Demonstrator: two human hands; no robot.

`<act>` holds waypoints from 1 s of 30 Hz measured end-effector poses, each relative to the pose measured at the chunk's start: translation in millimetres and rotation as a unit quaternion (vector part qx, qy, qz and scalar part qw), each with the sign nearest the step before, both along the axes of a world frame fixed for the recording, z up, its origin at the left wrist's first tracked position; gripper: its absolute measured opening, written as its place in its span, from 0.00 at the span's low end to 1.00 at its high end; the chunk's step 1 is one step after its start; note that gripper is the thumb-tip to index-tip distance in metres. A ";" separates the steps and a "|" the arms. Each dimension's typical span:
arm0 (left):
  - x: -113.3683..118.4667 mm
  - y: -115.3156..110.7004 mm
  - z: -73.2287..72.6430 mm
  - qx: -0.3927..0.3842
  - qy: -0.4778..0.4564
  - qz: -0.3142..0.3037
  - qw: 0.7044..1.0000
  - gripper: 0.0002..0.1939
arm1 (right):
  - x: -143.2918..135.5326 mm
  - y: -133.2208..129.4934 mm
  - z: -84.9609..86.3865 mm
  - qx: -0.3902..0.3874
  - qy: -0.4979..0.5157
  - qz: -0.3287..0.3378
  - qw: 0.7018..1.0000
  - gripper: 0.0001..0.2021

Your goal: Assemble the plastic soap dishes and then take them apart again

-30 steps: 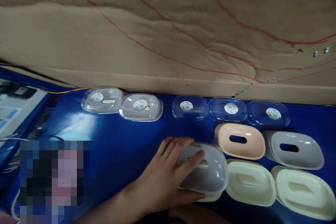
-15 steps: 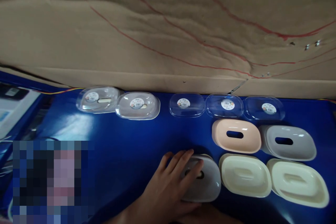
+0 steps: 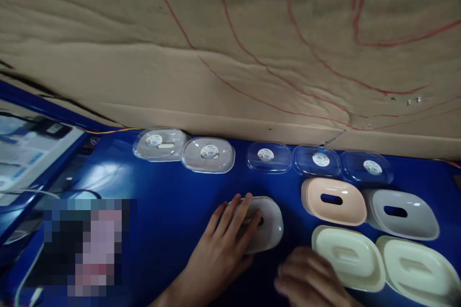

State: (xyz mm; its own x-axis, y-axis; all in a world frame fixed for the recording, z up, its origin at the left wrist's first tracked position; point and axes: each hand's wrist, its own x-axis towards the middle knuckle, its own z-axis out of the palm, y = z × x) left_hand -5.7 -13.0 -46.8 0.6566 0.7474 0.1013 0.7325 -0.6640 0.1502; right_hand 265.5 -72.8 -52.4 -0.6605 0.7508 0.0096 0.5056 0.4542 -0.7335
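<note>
My left hand [image 3: 225,232] grips the left end of a grey oval soap dish [image 3: 272,230]. Its fingers lie across the top near the slot, and the thumb is at the near edge. A pale part shows through that slot. My right hand [image 3: 311,276] is apart from this dish, in front of the nearer cream base [image 3: 347,259]; its fingers look curled, but motion blurs them and the palm is hidden. A second cream base [image 3: 421,268] lies farther right. Behind them are a peach slotted tray [image 3: 351,201] and a grey slotted tray [image 3: 405,213].
Along the cardboard wall [image 3: 144,86] lie three clear lids with labels, one of them the left lid [image 3: 268,165]. Two lidded dishes, including the right lidded dish [image 3: 207,165], stand farther left on the blue table [image 3: 151,230]. White cables [image 3: 29,192] run at the left edge.
My left hand has slid the grey soap dish left and back, widening the gap to the cream base. My right hand has come into view beside it. The camera view has turned slightly.
</note>
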 end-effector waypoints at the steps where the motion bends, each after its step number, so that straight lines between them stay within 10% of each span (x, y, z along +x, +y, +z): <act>1: -5.6 4.1 -1.6 0.003 -0.004 0.002 1.000 0.43 | 3.3 10.8 7.1 0.051 -0.026 -0.047 0.997 0.19; 12: -32.4 21.2 -32.4 -0.075 -0.190 0.048 0.978 0.48 | -22.6 145.3 3.2 0.237 -0.239 -0.147 0.930 0.29; 26: -56.3 36.1 -34.4 -0.120 -0.278 0.103 0.948 0.56 | -26.0 130.3 19.2 0.145 -0.087 -0.230 0.958 0.31; 30: -58.2 36.1 -42.3 -0.168 -0.313 0.085 0.931 0.64 | -46.5 103.3 26.6 0.096 -0.078 -0.123 0.985 0.34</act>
